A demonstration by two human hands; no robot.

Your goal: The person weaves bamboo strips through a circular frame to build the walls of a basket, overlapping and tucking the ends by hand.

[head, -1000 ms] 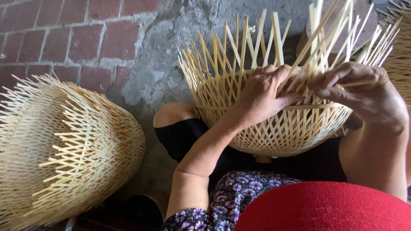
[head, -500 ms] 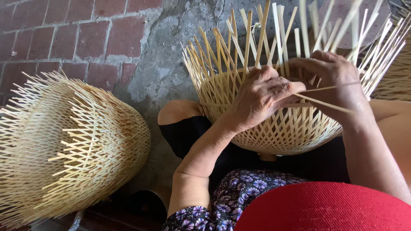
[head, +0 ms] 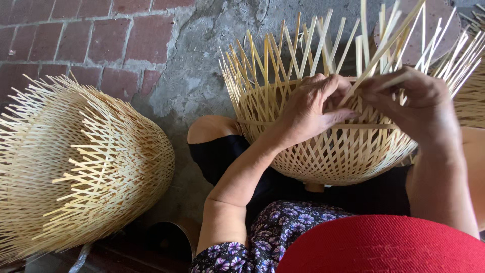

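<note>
1. Where the view looks straight down, the ground fills the upper part of the frame: red brick paving (head: 76, 35) at upper left, and rough grey cement (head: 202, 65) in the upper middle.
2. A half-woven bamboo basket (head: 333, 151) sits right of centre on the person's lap, its lattice open and diamond-shaped, with pale flat strips (head: 283, 60) fanning loose above its rim.
3. The left hand (head: 310, 108) lies curled over the rim, fingers pressing the weave.
4. The right hand (head: 414, 101), at upper right, pinches one thin strip (head: 379, 55) between thumb and fingers.
5. A second unfinished basket (head: 81, 167) lies on its side at the left of the frame, splayed ends bristling.
6. A red woven hat brim (head: 384, 247) and a floral sleeve (head: 252, 247) cross the bottom edge.
</note>
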